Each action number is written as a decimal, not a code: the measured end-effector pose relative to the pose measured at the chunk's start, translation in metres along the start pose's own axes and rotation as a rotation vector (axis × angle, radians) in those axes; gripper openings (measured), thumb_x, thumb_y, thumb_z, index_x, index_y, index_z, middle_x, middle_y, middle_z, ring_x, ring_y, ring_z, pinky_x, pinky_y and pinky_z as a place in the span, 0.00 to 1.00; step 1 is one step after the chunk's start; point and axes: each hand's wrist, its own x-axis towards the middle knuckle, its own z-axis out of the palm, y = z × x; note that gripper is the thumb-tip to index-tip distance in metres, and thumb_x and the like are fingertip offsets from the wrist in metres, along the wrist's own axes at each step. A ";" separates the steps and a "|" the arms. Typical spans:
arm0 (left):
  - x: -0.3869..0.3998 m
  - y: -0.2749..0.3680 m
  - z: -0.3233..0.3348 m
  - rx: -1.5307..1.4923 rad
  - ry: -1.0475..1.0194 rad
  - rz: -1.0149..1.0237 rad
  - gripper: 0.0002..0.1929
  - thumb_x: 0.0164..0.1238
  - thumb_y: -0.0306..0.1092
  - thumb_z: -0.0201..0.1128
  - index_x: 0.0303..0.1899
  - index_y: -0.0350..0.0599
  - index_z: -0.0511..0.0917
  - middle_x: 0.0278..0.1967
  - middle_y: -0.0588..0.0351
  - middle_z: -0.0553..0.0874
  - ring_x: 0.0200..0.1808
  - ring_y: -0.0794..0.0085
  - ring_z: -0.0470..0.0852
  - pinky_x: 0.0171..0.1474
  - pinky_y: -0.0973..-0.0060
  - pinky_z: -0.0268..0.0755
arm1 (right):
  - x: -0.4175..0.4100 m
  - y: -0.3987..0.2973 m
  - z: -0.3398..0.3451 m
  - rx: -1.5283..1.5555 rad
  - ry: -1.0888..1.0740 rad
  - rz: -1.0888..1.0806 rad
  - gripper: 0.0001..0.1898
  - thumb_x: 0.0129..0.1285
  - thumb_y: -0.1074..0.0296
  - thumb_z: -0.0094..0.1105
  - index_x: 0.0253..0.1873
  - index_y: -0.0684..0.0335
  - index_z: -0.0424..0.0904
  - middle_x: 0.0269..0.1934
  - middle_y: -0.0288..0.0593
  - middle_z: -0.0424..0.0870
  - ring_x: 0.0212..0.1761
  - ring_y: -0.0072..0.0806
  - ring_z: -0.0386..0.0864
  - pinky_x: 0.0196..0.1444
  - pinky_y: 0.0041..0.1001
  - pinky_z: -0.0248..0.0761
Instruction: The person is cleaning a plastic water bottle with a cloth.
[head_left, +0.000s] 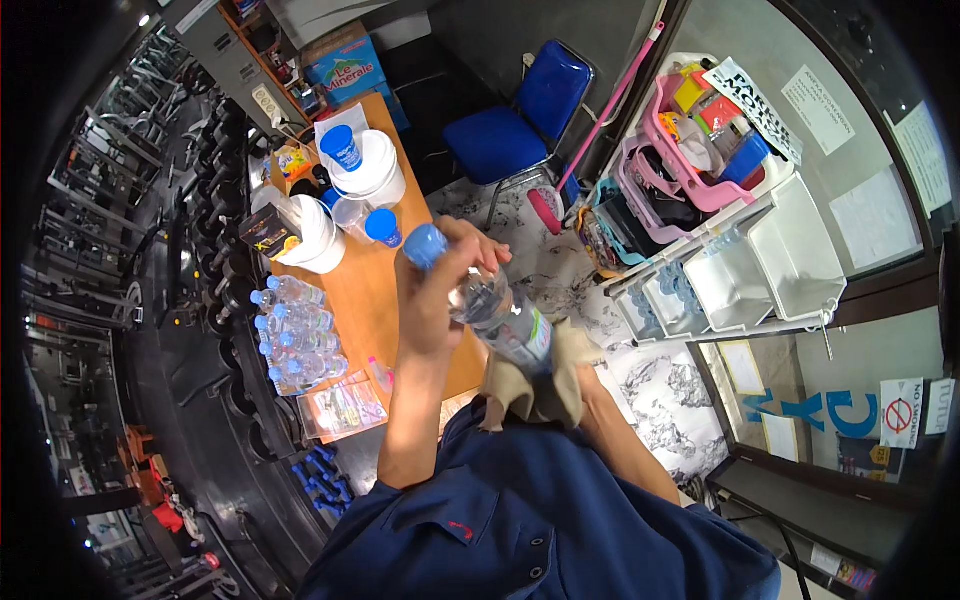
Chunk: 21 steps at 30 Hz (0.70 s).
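Before my chest, a clear plastic water bottle (517, 322) with a blue cap is held tilted, its cap towards the upper left. My left hand (442, 289) grips it around the neck and upper part, just below the cap. A beige cloth (525, 394) wraps the lower end of the bottle. My right hand (586, 375) is at that end, mostly hidden behind the cloth, so its fingers do not show. Several similar small water bottles (304, 330) stand grouped on the wooden table (367, 300) to the left.
White tubs (375, 176) and blue-lidded containers (383, 225) stand at the table's far part. A blue chair (499, 142) is beyond it. At the right are a white wire rack (731, 281) with bins and a pink basket (701, 187). A pink-handled broom (611, 105) leans nearby.
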 end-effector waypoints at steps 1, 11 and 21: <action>-0.004 0.000 0.003 0.155 -0.042 0.040 0.07 0.81 0.28 0.67 0.39 0.37 0.84 0.36 0.50 0.88 0.42 0.64 0.90 0.60 0.57 0.84 | 0.001 -0.002 0.002 0.459 -0.154 0.118 0.28 0.90 0.49 0.58 0.81 0.62 0.76 0.72 0.50 0.87 0.70 0.38 0.89 0.62 0.41 0.90; -0.036 -0.024 0.036 0.653 -0.332 0.203 0.04 0.75 0.21 0.72 0.38 0.36 0.86 0.37 0.51 0.93 0.42 0.62 0.94 0.50 0.65 0.85 | 0.009 -0.007 0.008 0.370 -0.177 -0.102 0.24 0.90 0.51 0.59 0.77 0.62 0.78 0.65 0.47 0.89 0.65 0.36 0.90 0.64 0.39 0.89; -0.048 -0.063 0.030 0.935 -0.121 -0.059 0.09 0.73 0.33 0.76 0.46 0.42 0.85 0.30 0.49 0.91 0.31 0.51 0.92 0.41 0.62 0.84 | -0.052 -0.035 -0.050 -0.343 0.247 -0.868 0.21 0.75 0.73 0.64 0.69 0.76 0.83 0.64 0.50 0.91 0.64 0.35 0.88 0.69 0.38 0.81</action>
